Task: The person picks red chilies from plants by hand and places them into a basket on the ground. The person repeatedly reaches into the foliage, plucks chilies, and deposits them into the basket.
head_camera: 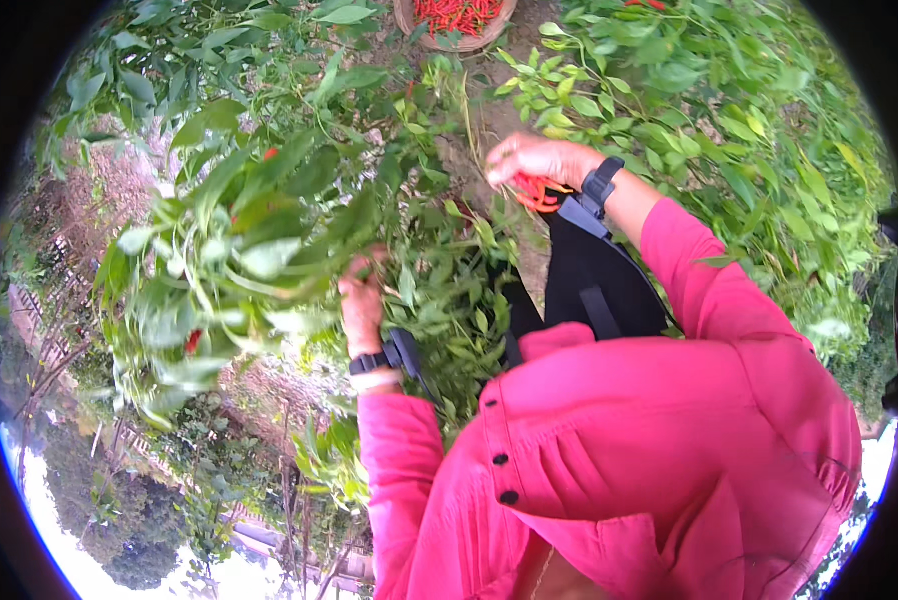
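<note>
My left hand (362, 304) is closed around a leafy branch of a chili pepper plant (269, 255). Its fingertips are blurred and partly covered by leaves. The branch leans out to the left, its leaves smeared by motion, and a red chili (193, 341) shows low among them. Over the bare soil between the rows, my right hand (545, 159) holds a bunch of red chili peppers (537, 193) under its curled fingers. Several pods stick out below the palm, above my dark-trousered leg.
A round basket (460, 45) filled with red chilies stands on the soil path (486, 112) at the top. Dense chili plants (741, 150) line the right side. More foliage (164, 75) fills the upper left. Thin bare stems (51, 367) rise at the far left.
</note>
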Demonstrator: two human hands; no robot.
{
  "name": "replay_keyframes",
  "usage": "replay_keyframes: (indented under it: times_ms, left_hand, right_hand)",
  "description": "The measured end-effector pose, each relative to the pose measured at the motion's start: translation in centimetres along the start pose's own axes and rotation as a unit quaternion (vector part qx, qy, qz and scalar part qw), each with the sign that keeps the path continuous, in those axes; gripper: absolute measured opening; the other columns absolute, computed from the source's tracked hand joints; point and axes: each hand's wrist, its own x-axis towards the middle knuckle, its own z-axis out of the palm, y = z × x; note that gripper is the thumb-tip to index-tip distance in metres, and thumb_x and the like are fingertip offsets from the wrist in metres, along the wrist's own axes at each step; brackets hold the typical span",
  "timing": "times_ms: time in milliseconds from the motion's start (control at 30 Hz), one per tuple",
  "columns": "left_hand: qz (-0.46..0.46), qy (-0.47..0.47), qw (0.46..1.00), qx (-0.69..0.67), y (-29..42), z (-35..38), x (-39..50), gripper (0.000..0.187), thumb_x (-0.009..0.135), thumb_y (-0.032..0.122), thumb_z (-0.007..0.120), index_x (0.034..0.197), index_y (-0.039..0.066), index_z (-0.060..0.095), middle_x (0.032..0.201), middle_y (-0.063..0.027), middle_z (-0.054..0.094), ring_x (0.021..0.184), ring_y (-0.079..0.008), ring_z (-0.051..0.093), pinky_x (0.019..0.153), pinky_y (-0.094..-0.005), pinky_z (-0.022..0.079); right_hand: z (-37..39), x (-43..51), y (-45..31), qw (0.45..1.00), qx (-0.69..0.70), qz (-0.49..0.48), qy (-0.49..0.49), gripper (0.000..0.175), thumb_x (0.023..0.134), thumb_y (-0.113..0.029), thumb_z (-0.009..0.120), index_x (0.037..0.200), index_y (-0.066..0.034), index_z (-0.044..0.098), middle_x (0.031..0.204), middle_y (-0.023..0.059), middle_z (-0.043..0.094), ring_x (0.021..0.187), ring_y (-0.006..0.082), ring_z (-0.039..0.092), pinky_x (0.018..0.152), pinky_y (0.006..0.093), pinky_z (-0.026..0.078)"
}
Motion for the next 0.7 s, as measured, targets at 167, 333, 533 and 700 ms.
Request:
replay_keyframes:
  times_ms: [167, 333, 533, 700]
  left_hand:
    - [0.005, 0.067, 0.995, -0.069, 7.4, -1.5, -0.2, 0.033, 0.087, -0.005, 0.063, 0.117, 0.005, 0.071, 0.127, -0.0109, 0.067, 0.122, -0.0234, 0.059, 0.106, -0.0337, 0.043]
    - [0.074, 0.055, 0.993, -0.073, 18.2, -2.1, -4.0, 0.037, 0.089, -0.002, 0.064, 0.126, 0.004, 0.068, 0.133, -0.012, 0.064, 0.129, -0.0224, 0.055, 0.111, -0.035, 0.04]
    - [0.09, -0.018, 0.93, -0.356, 25.6, -0.1, -7.7, 0.043, 0.1, 0.025, 0.062, 0.131, -0.004, 0.058, 0.117, -0.0144, 0.07, 0.1, -0.0222, 0.07, 0.092, -0.0322, 0.053]
    - [0.067, 0.002, 0.923, -0.379, 26.7, 1.1, -9.0, 0.037, 0.09, 0.004, 0.07, 0.125, -0.001, 0.058, 0.107, -0.0064, 0.07, 0.089, -0.0165, 0.07, 0.081, -0.0266, 0.054]
  right_hand:
    - [4.3, -5.4, -5.7, 0.982, 0.17, -0.067, 0.054, 0.02, 0.09, -0.02, 0.072, 0.099, -0.0019, 0.071, 0.086, 0.0012, 0.071, 0.068, 0.0069, 0.063, 0.061, 0.0233, 0.049]
    - [8.0, -9.1, -10.6, 0.965, 0.187, -0.183, -0.015, 0.023, 0.095, -0.026, 0.067, 0.105, -0.0052, 0.067, 0.083, -0.0033, 0.064, 0.065, 0.0052, 0.06, 0.056, 0.0203, 0.046]
    - [10.5, -10.6, -14.1, 0.954, 0.185, -0.21, -0.111, 0.022, 0.094, -0.021, 0.068, 0.105, -0.0017, 0.069, 0.077, 0.0008, 0.065, 0.053, 0.0076, 0.056, 0.048, 0.0216, 0.044]
    - [13.5, -10.9, -15.4, 0.965, 0.097, -0.231, -0.083, 0.019, 0.092, -0.017, 0.069, 0.102, -0.0008, 0.069, 0.077, 0.0029, 0.067, 0.053, 0.0092, 0.057, 0.049, 0.0221, 0.045]
